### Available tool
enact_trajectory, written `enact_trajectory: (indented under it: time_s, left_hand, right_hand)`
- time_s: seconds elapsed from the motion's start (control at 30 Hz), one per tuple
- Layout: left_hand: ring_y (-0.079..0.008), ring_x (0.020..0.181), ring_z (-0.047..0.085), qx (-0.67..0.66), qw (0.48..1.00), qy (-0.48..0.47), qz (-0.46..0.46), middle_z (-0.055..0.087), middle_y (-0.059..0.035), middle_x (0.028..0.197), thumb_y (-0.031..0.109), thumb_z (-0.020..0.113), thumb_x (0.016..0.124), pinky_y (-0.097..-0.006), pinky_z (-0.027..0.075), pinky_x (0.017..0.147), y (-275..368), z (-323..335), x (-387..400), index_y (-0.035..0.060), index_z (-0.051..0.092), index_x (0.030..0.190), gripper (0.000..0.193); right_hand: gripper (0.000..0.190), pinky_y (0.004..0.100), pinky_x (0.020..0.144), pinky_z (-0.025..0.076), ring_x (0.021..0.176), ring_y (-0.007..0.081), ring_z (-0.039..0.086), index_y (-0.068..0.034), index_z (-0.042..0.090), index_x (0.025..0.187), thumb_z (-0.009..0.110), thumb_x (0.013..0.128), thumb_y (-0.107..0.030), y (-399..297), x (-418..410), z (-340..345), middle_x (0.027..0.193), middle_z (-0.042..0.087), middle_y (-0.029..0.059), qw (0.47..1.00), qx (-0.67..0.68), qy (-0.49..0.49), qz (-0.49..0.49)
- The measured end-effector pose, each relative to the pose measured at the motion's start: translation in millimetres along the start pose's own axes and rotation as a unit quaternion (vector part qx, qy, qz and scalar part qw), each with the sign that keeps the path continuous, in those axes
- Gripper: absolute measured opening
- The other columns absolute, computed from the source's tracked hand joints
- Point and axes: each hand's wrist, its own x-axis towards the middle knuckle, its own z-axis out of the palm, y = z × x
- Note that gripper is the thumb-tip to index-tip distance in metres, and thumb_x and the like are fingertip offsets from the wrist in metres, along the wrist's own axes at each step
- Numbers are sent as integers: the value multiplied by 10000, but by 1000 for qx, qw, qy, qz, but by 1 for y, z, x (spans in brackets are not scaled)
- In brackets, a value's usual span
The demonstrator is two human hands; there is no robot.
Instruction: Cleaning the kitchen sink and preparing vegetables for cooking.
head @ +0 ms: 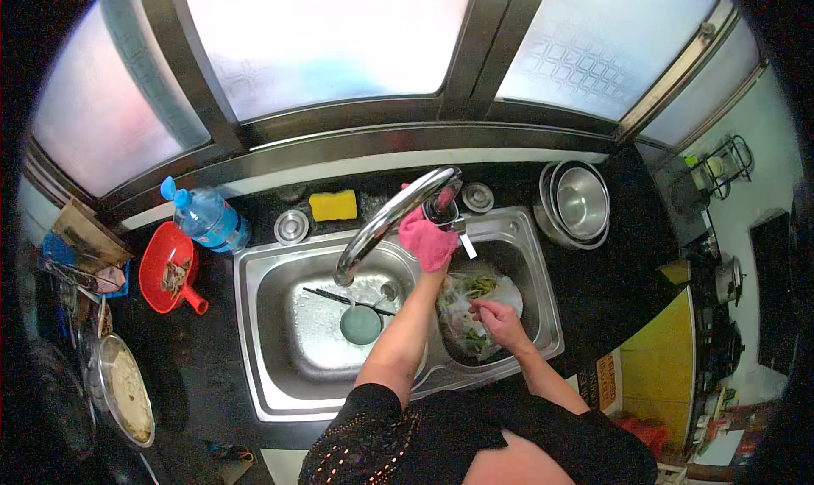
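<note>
My left hand (pixel 432 237) is at the base of the curved chrome faucet (pixel 388 221), shut on a pink cloth (pixel 427 243) that hides most of it. My right hand (pixel 499 323) is over the right basin, its fingertips pinched on the film of a clear plastic bag (pixel 455 300) with green vegetable scraps (pixel 480 286) in it. In the left basin (pixel 273 332) are a small greenish bowl (pixel 361 325), dark chopsticks (pixel 327 295) and a metal spoon (pixel 388 289). The faucet's spout points down over this basin.
Behind the sink lie a yellow sponge (pixel 333 206) and two metal drain strainers (pixel 292 227). Nested steel bowls (pixel 575 202) stand right. A blue-capped plastic bottle (pixel 213 221), a red plastic scoop (pixel 156 275) with scraps and a steel bowl of pale food (pixel 127 389) are left.
</note>
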Motion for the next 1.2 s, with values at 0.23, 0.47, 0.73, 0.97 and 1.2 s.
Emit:
enact_trajectory:
  time_s: [0.23, 0.47, 0.73, 0.97, 1.2]
  left_hand:
    - [-334, 915, 502, 47, 990, 49, 121, 520, -180, 967, 174, 617, 741, -405, 419, 829, 23, -44, -19, 9, 485, 1087, 405]
    - [-375, 957, 478, 187, 956, 113, 196, 505, -204, 1005, 158, 612, 735, -418, 401, 858, 28, -49, -62, -15, 474, 1082, 412]
    - [-421, 1180, 357, 389, 886, -21, 250, 420, -260, 1230, 179, 534, 770, -464, 278, 1019, 37, -77, -86, -53, 383, 1229, 537]
    - [-382, 1209, 375, 462, 839, -56, 281, 417, -231, 1293, 108, 537, 752, -462, 272, 1035, 32, -140, -42, -29, 426, 1224, 504]
    - [-324, 1185, 418, 541, 745, -158, 355, 459, -169, 1273, 101, 476, 775, -429, 308, 1016, 52, -175, -23, 30, 483, 1191, 422]
  right_hand:
    - [263, 242, 738, 469, 791, 111, 575, 21, 582, 1108, 460, 895, -74, -3, 1, -2, 930, 630, 66, 998, 66, 10, 6]
    - [277, 247, 717, 494, 766, 133, 615, 32, 582, 1103, 465, 883, -89, 6, -19, -8, 906, 656, 90, 999, 42, 27, -20]
    - [285, 251, 721, 487, 765, 114, 582, 57, 564, 1115, 453, 901, -97, 14, -33, -4, 926, 639, 91, 995, 92, 16, 17]
    - [280, 238, 698, 480, 773, 111, 573, 50, 561, 1119, 442, 909, -93, 14, -32, -7, 937, 628, 75, 989, 137, 15, 47]
    - [271, 246, 680, 493, 733, 120, 597, 28, 591, 1091, 445, 895, -90, 9, -28, -2, 908, 642, 93, 992, 122, 33, 30]
